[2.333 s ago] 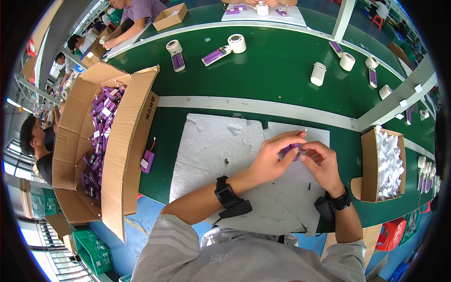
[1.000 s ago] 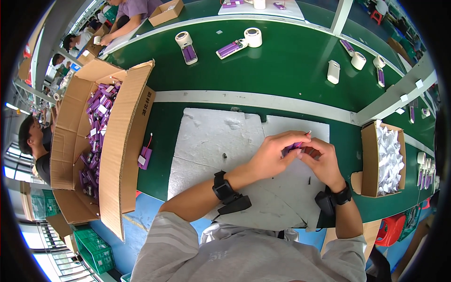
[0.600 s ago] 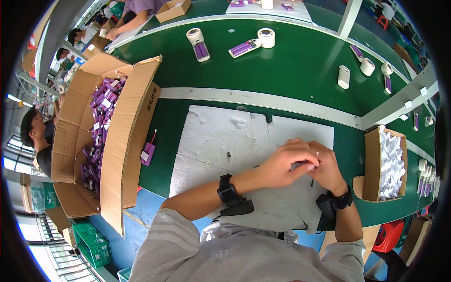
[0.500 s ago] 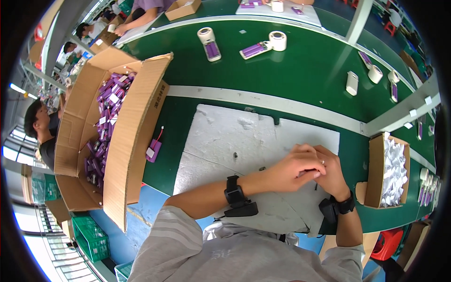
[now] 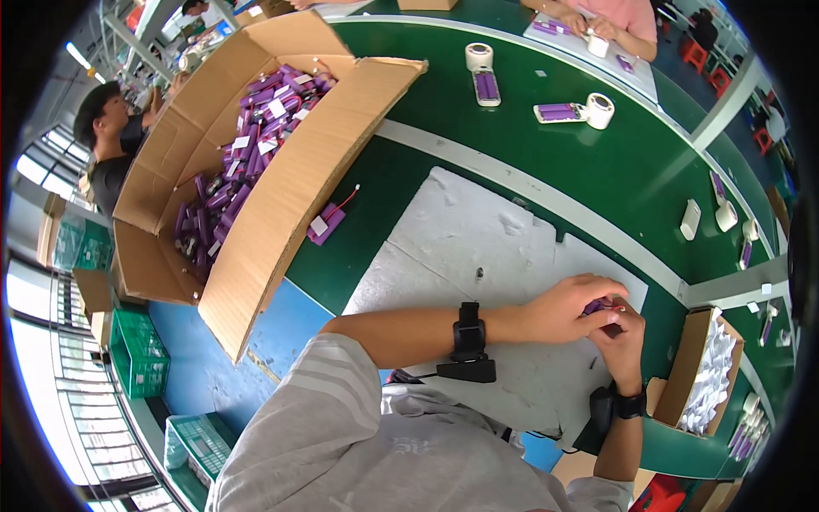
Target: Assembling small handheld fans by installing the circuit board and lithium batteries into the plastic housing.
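Above the right part of a white foam board [image 5: 435,230], both hands meet around a purple battery pack [image 5: 599,305], mostly covered by fingers. My left hand [image 5: 559,311] curls over it from the left, fingers bent and pressed to it. From below and right, my right hand [image 5: 623,337] closes on the same pack, and a bit of red wire shows near its fingertips. Another purple battery pack [image 5: 324,226] with a red lead lies on the green table, left of the board.
A large cardboard box [image 5: 286,196] full of purple packs stands at the left. At the right is a small carton [image 5: 682,375] of white pieces [image 5: 710,371]. White handheld housings [image 5: 485,81] lie beyond a pale rail [image 5: 486,175]. Across the table, a person's hands [image 5: 589,26] work.
My view has swung left, so the scene sits further right. My hands have shifted their grip, and a purple battery pack now shows between the fingers where it was hidden before.
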`<state>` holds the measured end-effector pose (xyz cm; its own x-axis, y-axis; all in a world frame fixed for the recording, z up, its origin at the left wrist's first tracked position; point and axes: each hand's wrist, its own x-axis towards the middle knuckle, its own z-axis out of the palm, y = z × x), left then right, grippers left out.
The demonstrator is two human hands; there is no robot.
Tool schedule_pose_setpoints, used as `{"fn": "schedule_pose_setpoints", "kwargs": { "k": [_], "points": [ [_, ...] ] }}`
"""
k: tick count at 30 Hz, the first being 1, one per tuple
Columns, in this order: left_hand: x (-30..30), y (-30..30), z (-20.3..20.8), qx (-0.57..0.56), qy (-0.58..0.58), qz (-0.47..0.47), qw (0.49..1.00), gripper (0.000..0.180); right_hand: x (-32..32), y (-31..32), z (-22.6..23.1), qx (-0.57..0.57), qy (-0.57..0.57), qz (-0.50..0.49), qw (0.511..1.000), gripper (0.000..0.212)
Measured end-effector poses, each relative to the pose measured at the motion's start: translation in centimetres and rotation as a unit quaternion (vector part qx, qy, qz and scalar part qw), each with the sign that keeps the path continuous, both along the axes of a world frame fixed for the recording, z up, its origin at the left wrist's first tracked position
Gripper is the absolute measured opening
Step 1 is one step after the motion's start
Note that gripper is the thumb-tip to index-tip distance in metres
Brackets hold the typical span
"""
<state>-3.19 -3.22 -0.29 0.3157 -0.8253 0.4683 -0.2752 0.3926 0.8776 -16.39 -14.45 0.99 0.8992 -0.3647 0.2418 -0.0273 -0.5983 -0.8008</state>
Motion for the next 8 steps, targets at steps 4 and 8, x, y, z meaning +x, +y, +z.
{"fn": "schedule_pose_setpoints", "kwargs": {
  "k": [4, 8],
  "points": [
    [0.3, -0.3, -0.6, -0.018, -0.031, 0.062, 0.997, 0.035, -0.4, -0.7, -0.4, 0.016, 0.026, 0.0, 1.0, 0.024],
    [0.5, 0.2, -0.5, 0.079, -0.013, 0.006, 0.997, 0.038, -0.7, -0.9, -1.2, 0.067, 0.034, -0.05, 0.996, 0.024]
  ]
}}
